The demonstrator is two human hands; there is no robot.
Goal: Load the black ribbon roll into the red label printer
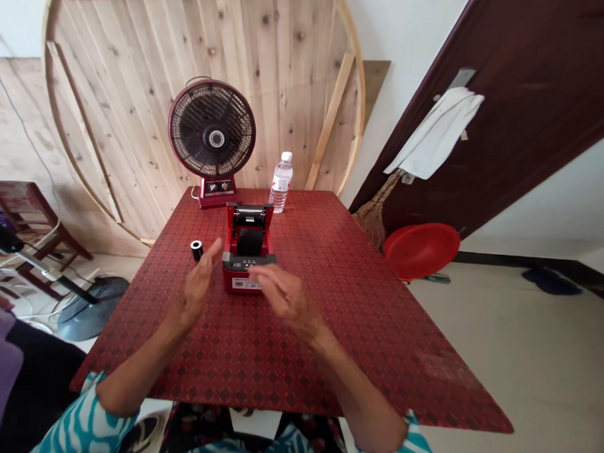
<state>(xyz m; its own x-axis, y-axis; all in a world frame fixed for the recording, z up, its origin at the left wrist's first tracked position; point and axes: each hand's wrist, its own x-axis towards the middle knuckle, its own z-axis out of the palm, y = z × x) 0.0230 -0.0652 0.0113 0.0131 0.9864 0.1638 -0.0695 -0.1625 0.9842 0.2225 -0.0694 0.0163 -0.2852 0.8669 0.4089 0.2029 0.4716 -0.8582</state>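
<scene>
A small red receipt printer (248,247) stands on the red patterned table (328,308) with its lid raised and its paper bay open. My left hand (198,285) hovers just left of the printer, fingers straight and apart, holding nothing. My right hand (285,296) hangs over the printer's front edge with fingers spread loosely, and nothing is in it. A small black roll core (196,250) stands upright on the table, just beyond my left fingertips.
A red table fan (212,139) and a clear water bottle (280,183) stand at the table's far edge. A large round wooden board (298,86) leans on the wall behind. A red basin (421,248) lies on the floor to the right, a wooden chair (27,214) to the left.
</scene>
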